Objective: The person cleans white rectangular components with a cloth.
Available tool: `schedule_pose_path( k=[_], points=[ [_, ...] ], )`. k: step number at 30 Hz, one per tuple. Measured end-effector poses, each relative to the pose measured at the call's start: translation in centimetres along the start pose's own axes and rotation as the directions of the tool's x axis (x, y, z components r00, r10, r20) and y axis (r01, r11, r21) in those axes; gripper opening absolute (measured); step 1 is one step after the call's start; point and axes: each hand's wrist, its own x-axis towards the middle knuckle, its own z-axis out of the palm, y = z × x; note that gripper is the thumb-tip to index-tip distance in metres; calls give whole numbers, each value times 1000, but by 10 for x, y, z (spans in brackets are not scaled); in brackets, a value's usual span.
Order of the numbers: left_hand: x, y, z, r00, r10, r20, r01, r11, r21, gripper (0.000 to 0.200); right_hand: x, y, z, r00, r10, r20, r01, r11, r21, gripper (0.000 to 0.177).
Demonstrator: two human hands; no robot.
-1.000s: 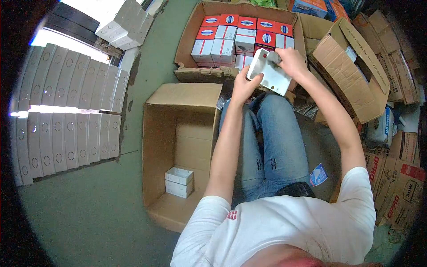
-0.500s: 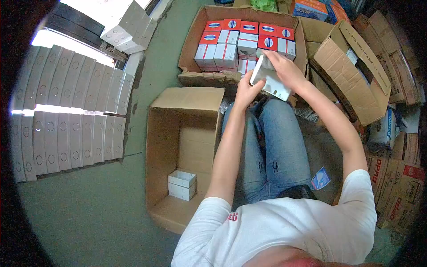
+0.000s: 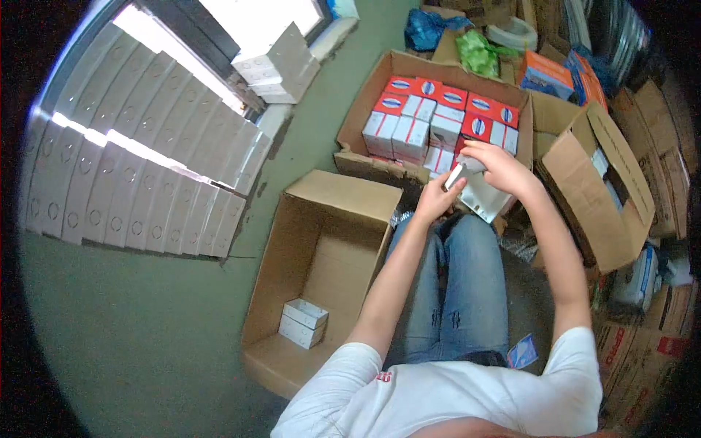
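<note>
Both my hands hold one white plastic box (image 3: pixel 478 196) above my knees. My left hand (image 3: pixel 437 198) grips its left edge, and my right hand (image 3: pixel 499 167) covers its top. Just beyond my hands lies an open carton (image 3: pixel 365 102) packed with several small red-and-white boxes (image 3: pixel 409 131). To my left on the floor stands a large open cardboard carton (image 3: pixel 321 241) with two stacked white boxes (image 3: pixel 304 322) inside it.
Long rows of white plastic boxes (image 3: pixel 131 175) lie on the green floor at left, with more stacked (image 3: pixel 274 66) by the bright doorway. Opened cartons (image 3: pixel 599 190) and printed boxes (image 3: pixel 642 343) crowd the right side. A green bag (image 3: pixel 478 52) lies at the back.
The view has swung and tilted, showing more of the far end of the room. The white box has turned in my hands, so I now see it more edge-on.
</note>
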Motion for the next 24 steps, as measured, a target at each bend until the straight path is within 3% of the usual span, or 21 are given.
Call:
schedule_pose_path(
  k=[1, 3, 4, 5, 6, 8, 10, 11, 13, 14, 15, 16, 18, 20, 21, 22, 24],
  points=[
    [4, -7, 0, 998, 29, -49, -30, 999, -39, 51, -4, -6, -10, 994, 86, -71, -74, 986, 147, 41],
    [15, -22, 0, 943, 138, -305, -157, 987, -41, 51, -10, -14, -29, 946, 278, -166, -179, 876, 448, 39],
    [21, -23, -4, 887, 186, -424, -217, 976, -27, 52, -12, -1, -21, 886, 353, -300, -142, 823, 550, 32],
    [27, -24, -13, 894, 80, -442, -131, 987, -88, 54, -16, 6, -5, 695, 606, -387, -90, 607, 790, 32],
    [26, -16, -28, 903, -4, -430, -75, 983, -166, 53, -18, 11, 12, 457, 824, -335, 61, 347, 936, 32],
    [7, 47, -58, 844, 87, -530, -118, 993, -25, 51, -15, 44, 62, 162, 976, -144, 184, 113, 976, 33],
    [17, 76, -105, 636, 542, -550, -318, 833, 453, 44, -17, 84, 147, 269, 962, 33, 86, -58, 995, 33],
    [12, 107, -126, 621, 606, -497, -352, 782, 514, 39, -16, 91, 183, 321, 940, 112, 57, -137, 989, 32],
    [1, 172, -172, 598, 724, -344, -347, 621, 703, 37, -3, 64, 191, 402, 904, 147, -59, -134, 989, 34],
    [-1, 197, -196, 599, 764, -242, -307, 497, 812, 40, -3, 46, 168, 426, 896, 130, -202, -45, 978, 37],
    [-8, 224, -209, 518, 843, -146, -252, 313, 916, 42, -2, 33, 152, 450, 886, 115, -340, 50, 939, 40],
    [-11, 243, -223, 445, 895, -28, -178, 119, 977, 44, 0, 26, 151, 466, 882, 74, -339, 101, 935, 40],
    [0, 263, -271, 395, 895, 208, -238, -119, 964, 48, 6, 20, 150, 496, 868, -12, -332, 202, 921, 40],
    [7, 277, -306, 418, 869, 266, -141, -228, 963, 46, 8, 19, 159, 512, 858, -46, -348, 255, 902, 36],
    [8, 279, -316, 477, 865, 158, -115, -116, 987, 46, 8, 21, 166, 527, 847, -73, -341, 289, 895, 35],
    [13, 278, -329, 516, 849, 115, -83, -84, 993, 45, 8, 18, 163, 541, 835, -100, -337, 324, 884, 35],
    [19, 276, -346, 588, 798, 128, -34, -134, 990, 48, 8, 7, 164, 480, 869, -120, -423, 349, 836, 35]
  ],
)
